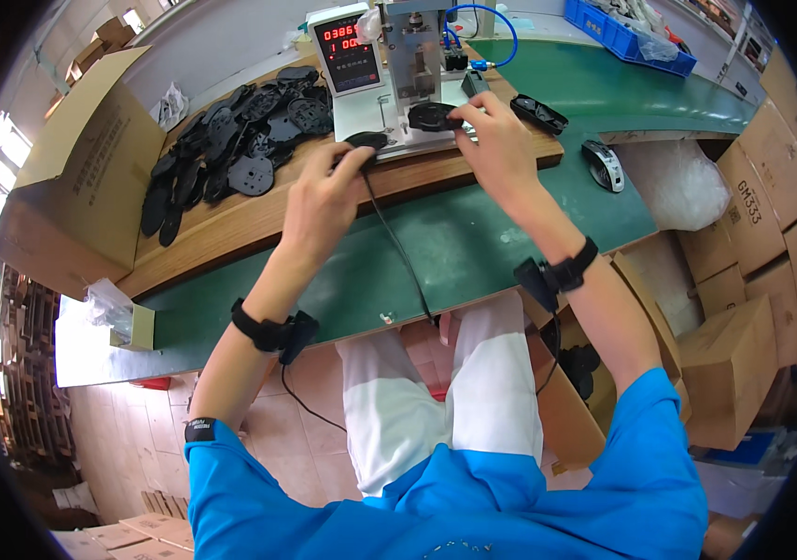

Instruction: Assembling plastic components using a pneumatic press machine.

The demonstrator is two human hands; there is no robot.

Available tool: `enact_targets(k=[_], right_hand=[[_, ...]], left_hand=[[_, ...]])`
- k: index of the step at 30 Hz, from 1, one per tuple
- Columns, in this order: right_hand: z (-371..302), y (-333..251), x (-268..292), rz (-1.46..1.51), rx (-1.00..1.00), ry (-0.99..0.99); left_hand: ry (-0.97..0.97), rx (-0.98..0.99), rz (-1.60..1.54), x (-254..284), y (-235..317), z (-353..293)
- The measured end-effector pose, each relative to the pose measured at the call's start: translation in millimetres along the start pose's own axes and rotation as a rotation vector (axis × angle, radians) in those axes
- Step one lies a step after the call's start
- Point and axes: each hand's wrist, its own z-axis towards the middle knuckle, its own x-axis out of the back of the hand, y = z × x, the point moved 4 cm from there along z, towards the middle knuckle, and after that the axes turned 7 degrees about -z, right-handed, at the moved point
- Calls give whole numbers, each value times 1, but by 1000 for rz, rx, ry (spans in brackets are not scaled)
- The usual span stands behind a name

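My left hand (319,196) pinches a small dark oval plastic part (367,140) at the front edge of a bench machine (414,61). At the machine's bed, my right hand (496,145) has thumb and fingers closed on the right end of a black oval plastic shell (430,117), which lies under the machine's metal head. Left of the machine, a heap of black flat plastic shells (239,135) is spread on the wooden board (272,217). Another black shell (540,114) rests at the board's right end, beyond my right hand.
A black-and-silver computer mouse (604,166) sits on the green table (548,201). An open cardboard box (71,177) stands at the left, and a blue crate (632,42) at the far right. A black cable (396,238) hangs over the table edge. Cartons (744,196) are stacked on the right.
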Motion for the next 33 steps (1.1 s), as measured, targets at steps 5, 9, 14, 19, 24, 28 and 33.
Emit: enact_targets(k=[5, 9, 14, 19, 24, 28, 33], right_hand=[[-43, 12, 52, 34, -92, 75], [-107, 13, 98, 202, -227, 119], [-235, 25, 139, 229, -411, 144], [-336, 33, 151, 175, -717, 40], [-403, 68, 140, 90, -868, -3], [-468, 117, 112, 6, -967, -93], [-542, 167, 83, -200, -998, -188]], left_hand=[[-15, -166, 47, -51, 20, 30], [-1, -191, 201, -70, 12, 38], [-54, -244, 342, -93, 21, 49], [-57, -227, 368, -100, 22, 50], [-48, -195, 341, -103, 20, 54], [-154, -106, 271, -101, 23, 60], [-138, -198, 323, -98, 22, 55]])
